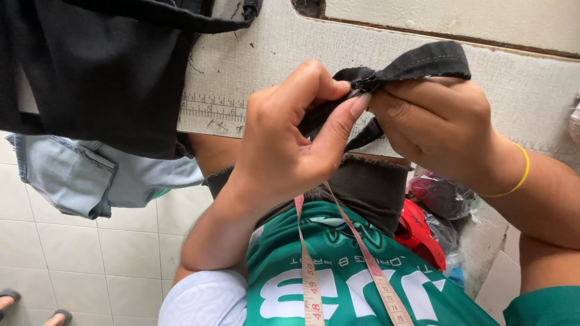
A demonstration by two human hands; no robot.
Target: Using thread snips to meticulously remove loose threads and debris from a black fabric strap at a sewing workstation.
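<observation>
A clear plastic bag sits at the right, just under the table edge. It is crinkly and see-through, with something dark and red inside. A red bag lies just beside it, lower down, next to the green shirt. No labels, signs or screens can be seen.

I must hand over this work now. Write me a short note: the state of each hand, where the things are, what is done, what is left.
Left hand: pinches the black fabric strip between thumb and forefinger.
Right hand: grips the same strip from the other side, above the table.
Things: black garment and light blue jeans hang off the table edge; measuring tape hangs over the green shirt.
Done: strip folded or bunched at the middle.
Left: cannot tell from this view.
</observation>
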